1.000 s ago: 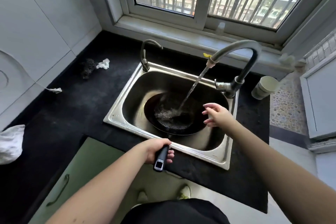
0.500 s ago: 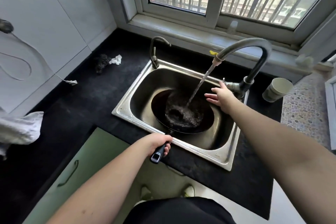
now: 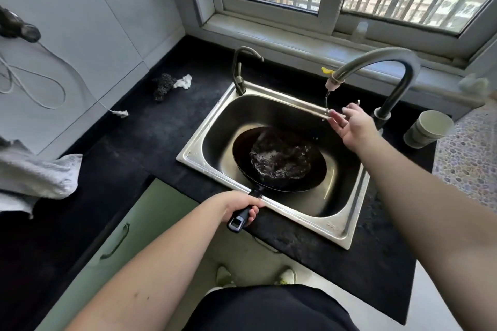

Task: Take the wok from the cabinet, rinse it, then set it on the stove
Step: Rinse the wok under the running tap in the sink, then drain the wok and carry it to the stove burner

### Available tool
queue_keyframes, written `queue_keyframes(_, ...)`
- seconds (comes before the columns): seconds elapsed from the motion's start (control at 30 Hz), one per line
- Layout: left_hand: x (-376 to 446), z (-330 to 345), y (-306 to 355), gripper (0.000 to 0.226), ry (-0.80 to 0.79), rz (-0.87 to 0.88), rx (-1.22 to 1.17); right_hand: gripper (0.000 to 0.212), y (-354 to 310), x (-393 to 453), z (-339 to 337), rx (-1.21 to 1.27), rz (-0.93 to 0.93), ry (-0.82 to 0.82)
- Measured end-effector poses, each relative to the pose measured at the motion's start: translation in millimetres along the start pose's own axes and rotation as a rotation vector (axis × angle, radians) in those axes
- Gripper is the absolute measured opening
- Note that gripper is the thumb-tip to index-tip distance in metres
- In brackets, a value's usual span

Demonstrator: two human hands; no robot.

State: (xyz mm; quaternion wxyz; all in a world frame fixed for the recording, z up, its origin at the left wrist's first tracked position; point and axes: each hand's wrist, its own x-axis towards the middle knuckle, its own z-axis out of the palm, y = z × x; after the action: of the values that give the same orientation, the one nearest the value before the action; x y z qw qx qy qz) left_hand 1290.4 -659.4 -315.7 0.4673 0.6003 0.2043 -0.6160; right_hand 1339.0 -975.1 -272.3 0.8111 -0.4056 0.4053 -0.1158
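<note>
The black wok (image 3: 279, 160), round and shallow with a dark matte inside, sits tilted in the basin of the stainless-steel sink (image 3: 347, 226), its bowl holding a rippled pool of water that glints at the middle. Its straight handle (image 3: 240, 219), dark with a grey end cap, crosses the sink's near rim and juts out over the edge of the counter. The left hand (image 3: 239, 204) grips this handle, fingers curled round it from above. The right hand (image 3: 352, 126) is held over the far right corner of the basin, just beside the base of the tall arched tap (image 3: 376, 62), its fingers straight and spread and holding nothing; whether it touches the tap's lever cannot be told. Only a thin trickle hangs from the tap's pale nozzle. A smaller curved tap (image 3: 239, 70) of dull metal stands at the sink's far left corner. The counter (image 3: 150, 137) is black and speckled, rough in look. On it lie a dark wire scourer (image 3: 162, 84) with a crumpled white scrap against it, a grey folded cloth (image 3: 40, 169) at the left, and a pale ribbed cup (image 3: 427, 129) at the right.
</note>
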Motion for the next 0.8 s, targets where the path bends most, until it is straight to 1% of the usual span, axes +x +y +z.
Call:
queue_keyframes(0.2, -6, -3, -6, 0.01, -0.119, -0.031, -0.12, 0.056, 3, -6, -3, -0.103, 0.001, -0.015)
queue_keyframes(0.33, -6, -5, -9, 0.004, -0.193, -0.042, -0.229, 0.047, 9, -17, -16, -0.109, 0.045, -0.013)
queue_keyframes(0.4, -4, -5, -8, 0.006, -0.181, -0.063, -0.235, 0.042, 17, -28, -23, -0.115, 0.071, -0.022)
queue_keyframes(0.53, 0, -1, -7, 0.025, -0.114, -0.102, -0.159, 0.034, 47, -62, -26, -0.162, 0.169, -0.045)
queue_keyframes(0.6, 1, 2, -6, 0.03, -0.087, -0.112, -0.139, 0.029, 69, -83, -24, -0.197, 0.243, -0.077)
queue_keyframes(0.8, 1, 6, -4, 0.03, -0.072, -0.105, -0.155, 0.016, 144, -135, -16, -0.341, 0.475, -0.206)
